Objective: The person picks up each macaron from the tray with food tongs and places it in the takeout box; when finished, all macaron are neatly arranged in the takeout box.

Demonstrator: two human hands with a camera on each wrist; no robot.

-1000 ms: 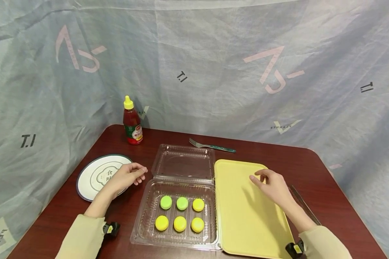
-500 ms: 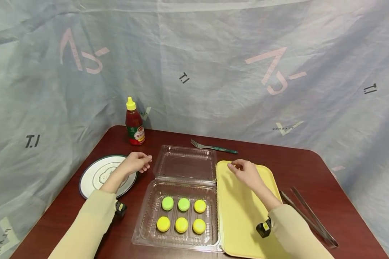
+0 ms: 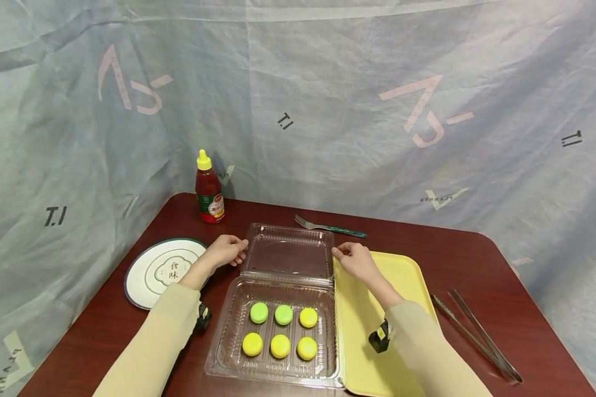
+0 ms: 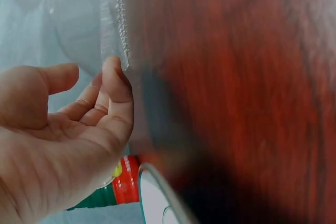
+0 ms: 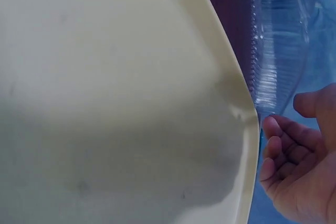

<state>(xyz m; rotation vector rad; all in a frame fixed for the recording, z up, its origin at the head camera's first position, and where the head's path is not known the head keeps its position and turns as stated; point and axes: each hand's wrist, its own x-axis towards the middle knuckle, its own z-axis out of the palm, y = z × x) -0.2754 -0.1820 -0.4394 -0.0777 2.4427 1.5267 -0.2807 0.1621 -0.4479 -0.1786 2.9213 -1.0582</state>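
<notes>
A clear plastic clamshell box (image 3: 223, 353) lies unfolded on the table, its lid (image 3: 290, 253) flat behind the base. Two green macarons (image 3: 283, 315) and several yellow macarons (image 3: 280, 346) sit in the base in two rows. At the lid's left edge is my left hand (image 3: 225, 251); the left wrist view has its thumb apart from the loosely bent fingers (image 4: 116, 80), a fingertip at the lid's rim. My right hand (image 3: 357, 260) is by the lid's right edge, over the yellow tray (image 3: 402, 270). In the right wrist view its thumb stands off from bent fingers near the lid's corner.
A white plate (image 3: 144, 275) with a dark rim lies left, partly behind the left arm. The red sauce bottle (image 3: 210, 193) stands at the back left. A fork (image 3: 330, 227) lies behind the lid. Metal tongs (image 3: 482, 336) lie right of the tray.
Both hands have moved inward to the two sides of the lid, the right one leftward across the tray, the left one rightward from the plate. The tongs show more fully. The macarons have stayed put.
</notes>
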